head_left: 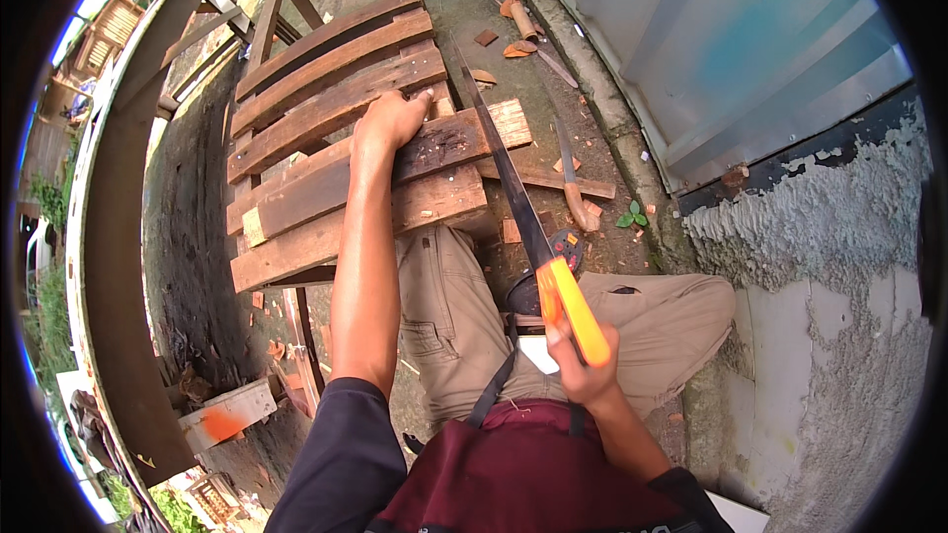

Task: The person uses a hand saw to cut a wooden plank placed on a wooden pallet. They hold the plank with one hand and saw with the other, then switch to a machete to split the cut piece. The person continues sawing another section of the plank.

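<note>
My right hand [591, 367] is closed around the orange and yellow handle of a handsaw [523, 205]. Its long dark blade points away from me and crosses a weathered wooden plank [446, 146] close to the plank's pale right end. Bearing on that plank from above, my left hand [393, 121] has its fingers bent over the far edge, fingertips partly hidden. The plank lies across a slatted wooden frame [341, 102], among its several brown slats. Whether the saw teeth are cutting into the wood cannot be made out.
Right of the frame, a knife with a wooden handle [573, 190] lies on the ground near wood offcuts. A hammer-like wooden-handled tool [519, 20] is farther off. A metal sheet [731, 49] and rough wall [820, 237] border the right; a long board [123, 266] stands left.
</note>
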Demonstrator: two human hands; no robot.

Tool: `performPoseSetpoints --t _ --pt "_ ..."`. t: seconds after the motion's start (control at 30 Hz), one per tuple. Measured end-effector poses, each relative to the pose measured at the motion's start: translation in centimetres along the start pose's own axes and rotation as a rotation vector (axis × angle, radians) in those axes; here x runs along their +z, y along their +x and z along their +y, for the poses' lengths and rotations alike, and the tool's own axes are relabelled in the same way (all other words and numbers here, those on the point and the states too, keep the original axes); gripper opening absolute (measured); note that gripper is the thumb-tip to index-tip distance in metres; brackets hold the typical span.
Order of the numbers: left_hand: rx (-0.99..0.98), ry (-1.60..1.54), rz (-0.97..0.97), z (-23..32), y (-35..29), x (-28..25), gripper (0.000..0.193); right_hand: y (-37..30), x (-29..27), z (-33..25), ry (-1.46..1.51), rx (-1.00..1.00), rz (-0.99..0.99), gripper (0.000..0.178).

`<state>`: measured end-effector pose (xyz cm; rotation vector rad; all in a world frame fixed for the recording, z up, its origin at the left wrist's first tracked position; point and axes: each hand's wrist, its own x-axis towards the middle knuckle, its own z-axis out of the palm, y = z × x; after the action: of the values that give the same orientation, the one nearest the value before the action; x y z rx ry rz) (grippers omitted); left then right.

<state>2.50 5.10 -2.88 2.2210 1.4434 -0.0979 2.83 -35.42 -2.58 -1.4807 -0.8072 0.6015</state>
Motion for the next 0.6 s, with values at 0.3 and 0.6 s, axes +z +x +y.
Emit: performPoseSetpoints --t 0.3,0.6 --pt "0.044 0.0 0.111 -0.3 0.5 0.4 0.072 8.3 3.3 2.4 0.192 0.107 0.057 0.026" --pt "0.0 0.02 0.001 0.0 0.0 0.2 0.075 -3.7 1.7 2.1 -0.182 -0.086 0.019 0.01"
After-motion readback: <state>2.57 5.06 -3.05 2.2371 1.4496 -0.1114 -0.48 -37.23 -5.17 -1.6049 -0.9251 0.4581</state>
